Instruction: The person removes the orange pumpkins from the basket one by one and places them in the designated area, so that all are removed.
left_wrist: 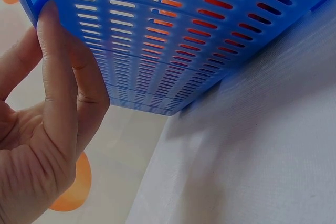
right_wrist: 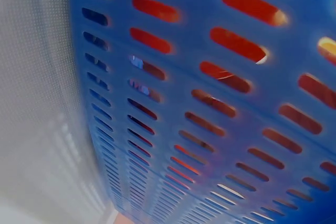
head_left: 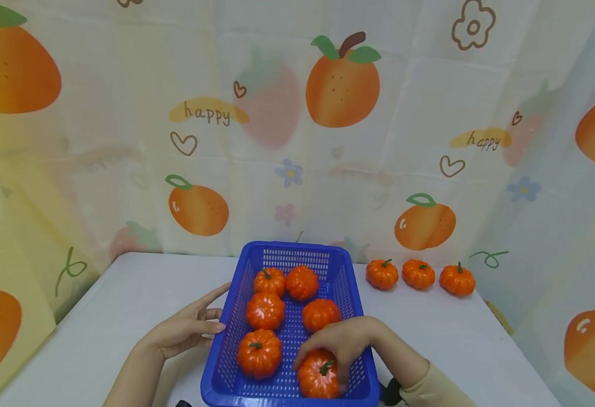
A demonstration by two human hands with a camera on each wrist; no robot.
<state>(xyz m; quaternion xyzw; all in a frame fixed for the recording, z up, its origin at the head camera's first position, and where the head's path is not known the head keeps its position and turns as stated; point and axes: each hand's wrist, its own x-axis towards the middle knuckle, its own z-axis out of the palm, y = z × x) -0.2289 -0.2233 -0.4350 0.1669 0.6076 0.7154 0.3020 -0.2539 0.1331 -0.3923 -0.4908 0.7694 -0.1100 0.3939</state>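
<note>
Right hand (head_left: 342,341) is gripping a pumpkin (head_left: 316,380) at the near right of the basket (head_left: 297,245), fingers curling round it. Left hand (head_left: 187,329) is touching the basket's left rim, fingers spreading. Five other pumpkins (head_left: 265,311) are lying inside; a bare lane is running between the columns. Three outer pumpkins (head_left: 418,275) are sitting near the tabletop's (head_left: 439,330) far edge, right of the basket. Open tabletop is extending leftward. Cloth (head_left: 348,198) is reading "happy" twice.

Glossy pumpkins (head_left: 265,310) — smooth plastic basket (head_left: 291,333)
</note>
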